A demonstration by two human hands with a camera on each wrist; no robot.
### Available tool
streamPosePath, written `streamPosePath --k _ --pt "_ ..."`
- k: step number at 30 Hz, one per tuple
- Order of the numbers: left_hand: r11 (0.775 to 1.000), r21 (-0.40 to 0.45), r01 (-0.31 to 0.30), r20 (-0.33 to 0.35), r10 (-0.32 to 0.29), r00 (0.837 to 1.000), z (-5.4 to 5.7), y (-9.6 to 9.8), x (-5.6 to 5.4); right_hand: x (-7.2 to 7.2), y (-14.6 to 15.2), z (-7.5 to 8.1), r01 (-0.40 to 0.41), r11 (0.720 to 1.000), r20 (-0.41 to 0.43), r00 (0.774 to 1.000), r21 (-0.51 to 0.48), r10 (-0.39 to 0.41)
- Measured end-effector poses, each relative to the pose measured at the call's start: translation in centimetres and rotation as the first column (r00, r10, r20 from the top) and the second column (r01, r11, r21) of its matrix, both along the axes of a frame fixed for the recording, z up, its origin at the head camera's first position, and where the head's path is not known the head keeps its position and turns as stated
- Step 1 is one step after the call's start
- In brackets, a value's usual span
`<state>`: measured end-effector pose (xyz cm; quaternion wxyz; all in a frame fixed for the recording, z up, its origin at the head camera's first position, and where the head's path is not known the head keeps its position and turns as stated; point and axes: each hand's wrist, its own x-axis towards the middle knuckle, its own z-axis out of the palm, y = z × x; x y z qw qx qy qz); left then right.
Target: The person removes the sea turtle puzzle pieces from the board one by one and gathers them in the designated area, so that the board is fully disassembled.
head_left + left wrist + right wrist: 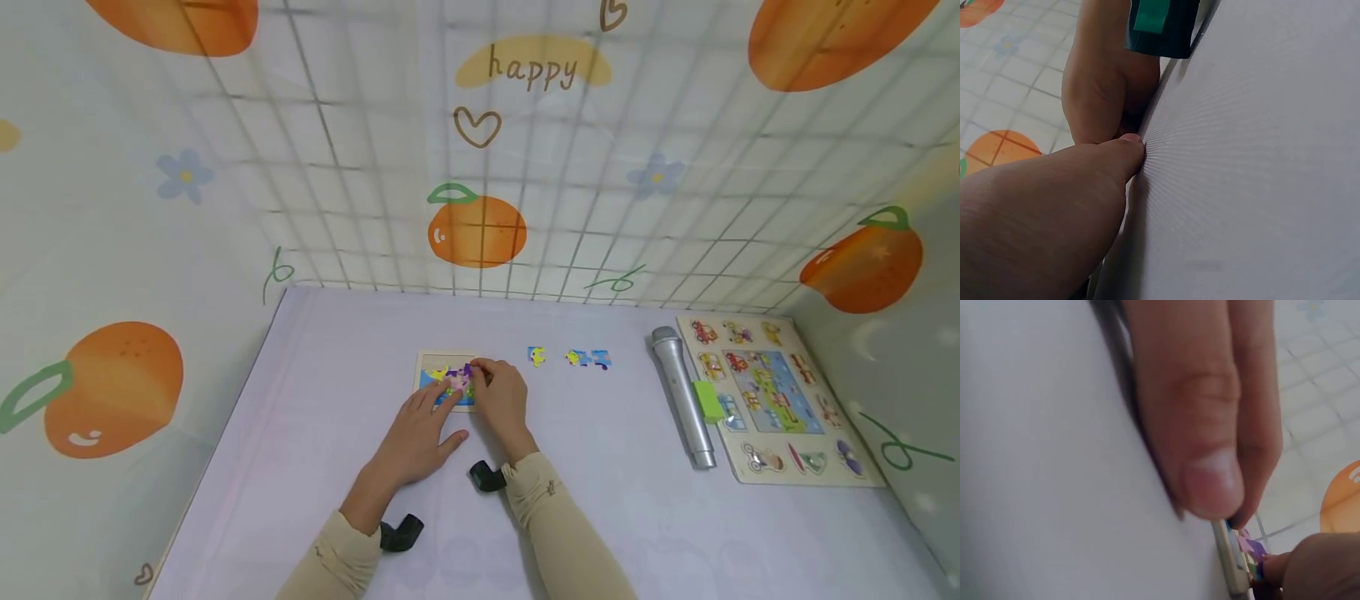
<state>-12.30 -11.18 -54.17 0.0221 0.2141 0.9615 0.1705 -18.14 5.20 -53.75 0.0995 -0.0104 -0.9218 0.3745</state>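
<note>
A small wooden puzzle tray (445,358) lies on the table, partly filled with colourful jigsaw pieces. My left hand (422,433) rests over its lower left side, fingers spread and fairly straight, fingertips touching the pieces. At the tray's right edge, my right hand (502,400) has its thumb and forefinger together on a purple puzzle piece (468,371). In the right wrist view the right thumb (1210,481) lies against the tray edge (1229,562), and a purple piece (1256,550) shows beside the left hand's fingers. The left wrist view hides the puzzle behind the hands.
Right of the tray lie a loose yellow and blue piece (536,357) and a pair of pieces (588,358). Further right are a silver microphone (684,400), a green block (707,402) and a wooden peg puzzle board (780,400). A patterned curtain (555,167) hangs behind the table.
</note>
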Motion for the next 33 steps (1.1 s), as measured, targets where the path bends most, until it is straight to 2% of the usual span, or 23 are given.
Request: streamPosePath --k 4,7,11,16,20,28,33 --pt "1.0 -0.007 -0.002 0.014 0.002 1.0 0.1 0.0 0.0 -0.2 0.1 0.4 0.004 1.0 0.026 1.0 0.027 -0.005" --pt "1.0 -0.011 -0.01 0.024 0.01 1.0 0.1 0.0 0.0 -0.6 0.3 0.7 0.003 1.0 0.1 0.995 0.024 -0.006" --pt "1.0 -0.014 -0.018 0.038 0.018 0.999 0.1 0.1 -0.1 -1.0 0.9 1.5 0.024 0.999 0.225 0.974 -0.027 -0.017" --pt "1.0 0.005 -0.018 0.029 0.018 0.999 0.1 0.1 -0.1 -1.4 1.8 2.2 0.04 0.998 0.324 0.946 -0.048 -0.022" --pt "1.0 0.003 -0.018 0.009 0.018 1.0 0.2 0.2 0.0 -1.6 2.5 2.5 0.036 0.998 0.355 0.935 -0.046 -0.017" --pt "0.999 -0.011 -0.034 0.032 0.035 0.999 0.4 0.2 0.2 -1.5 4.2 2.8 0.04 0.998 0.384 0.923 -0.044 -0.02" --pt "1.0 0.002 -0.031 0.013 0.031 0.999 0.4 0.3 0.3 -1.3 5.3 2.6 0.036 0.999 0.377 0.926 -0.03 -0.023"
